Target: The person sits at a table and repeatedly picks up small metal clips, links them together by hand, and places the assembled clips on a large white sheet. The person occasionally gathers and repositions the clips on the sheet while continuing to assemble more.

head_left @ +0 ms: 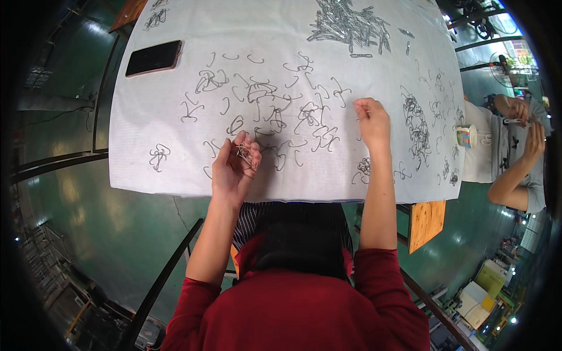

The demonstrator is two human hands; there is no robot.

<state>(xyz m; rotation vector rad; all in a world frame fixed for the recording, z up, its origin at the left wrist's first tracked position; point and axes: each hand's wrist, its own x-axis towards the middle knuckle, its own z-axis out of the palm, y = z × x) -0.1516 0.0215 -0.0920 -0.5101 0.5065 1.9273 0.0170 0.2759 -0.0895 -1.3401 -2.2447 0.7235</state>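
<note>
My left hand (237, 167) is turned palm up with its fingers curled around several small curved wire hooks (244, 153). Scattered over the white table cover (193, 128) around it lie many more dark wire hooks (260, 90), some loose and some in tangled clumps. To the right, my right hand (374, 124) hovers low over the cover, thumb and fingertips pinched together. Whatever may be between those fingertips is too small to make out. Just left of this hand lies a loose group of hooks (341, 90).
At the far edge is a heap of silvery elongated metal pieces (348, 26). A dark phone (153, 58) lies far left. Rightward are a long tangle of hooks (417, 126), a paper cup (466, 136) and another person's hands (531, 137). A wooden board (427, 225) sits below the table.
</note>
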